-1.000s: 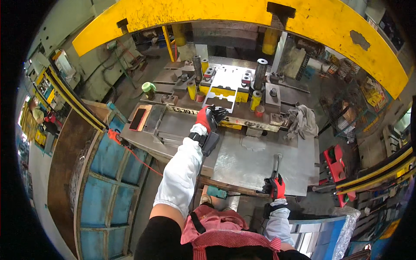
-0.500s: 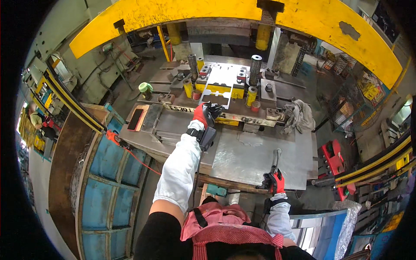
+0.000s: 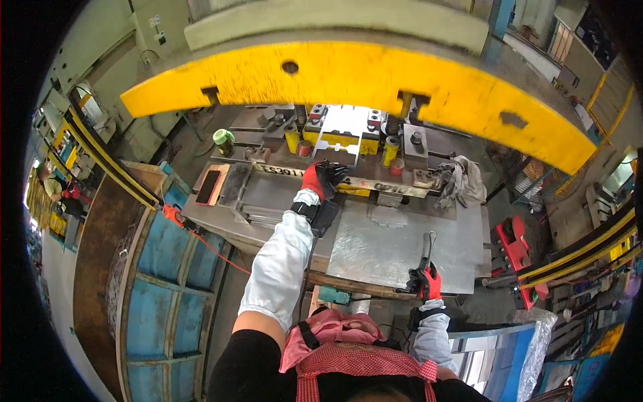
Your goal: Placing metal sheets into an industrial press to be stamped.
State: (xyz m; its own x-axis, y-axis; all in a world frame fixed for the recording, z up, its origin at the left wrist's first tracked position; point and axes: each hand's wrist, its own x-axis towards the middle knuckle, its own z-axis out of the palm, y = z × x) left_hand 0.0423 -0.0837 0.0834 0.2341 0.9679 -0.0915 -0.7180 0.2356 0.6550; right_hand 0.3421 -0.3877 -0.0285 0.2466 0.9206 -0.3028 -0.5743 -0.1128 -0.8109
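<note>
My left hand (image 3: 325, 179), in a red and black glove, is at the near edge of the press die, with its fingers stretched to the right. Just beyond it lies a bright cut-out metal part (image 3: 345, 127) on the die; whether the fingertips touch it I cannot tell. Over the near edge of a flat metal sheet (image 3: 375, 244), my right hand (image 3: 426, 281), gloved alike, is closed around a slim metal tool (image 3: 429, 246) with a rounded loop at its far end. Above the die hangs a yellow press beam (image 3: 315, 74), hiding the tops of the posts.
Left on the bench are stacked metal plates (image 3: 268, 191), a phone (image 3: 209, 186) and a green-lidded bottle (image 3: 224, 139). A grey rag (image 3: 462, 181) hangs at the right. A blue frame bin (image 3: 177, 275) stands left, with a red cable (image 3: 221, 256) beside it. Another person (image 3: 57, 191) is far left.
The yellow beam has come down toward the die and covers the upper ends of the posts. My left hand has barely shifted; my right hand and its tool stay in place.
</note>
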